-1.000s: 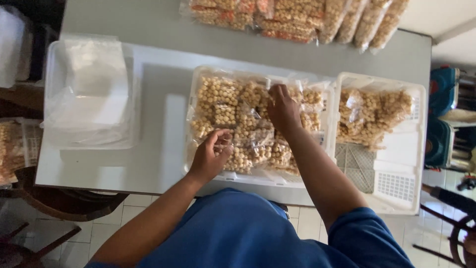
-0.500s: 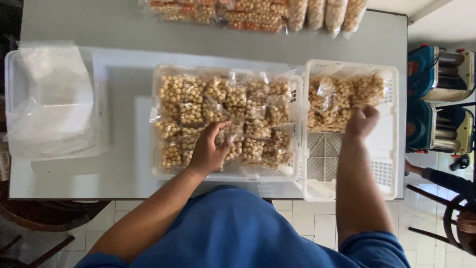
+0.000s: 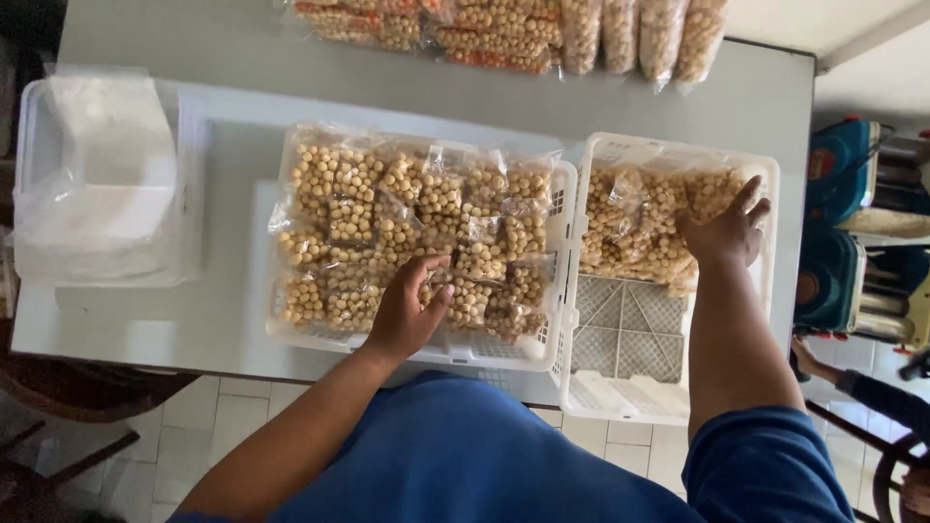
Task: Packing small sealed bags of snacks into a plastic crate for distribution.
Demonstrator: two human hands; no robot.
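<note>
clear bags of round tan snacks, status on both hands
Left hand on clear bags of round tan snacks. Right hand open over bags in white basket. Nothing blocking.

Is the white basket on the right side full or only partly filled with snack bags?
Partly filled. In the right white basket, clear snack bags cover only the far half; the near half shows bare lattice floor. The right hand rests on those bags.
</note>
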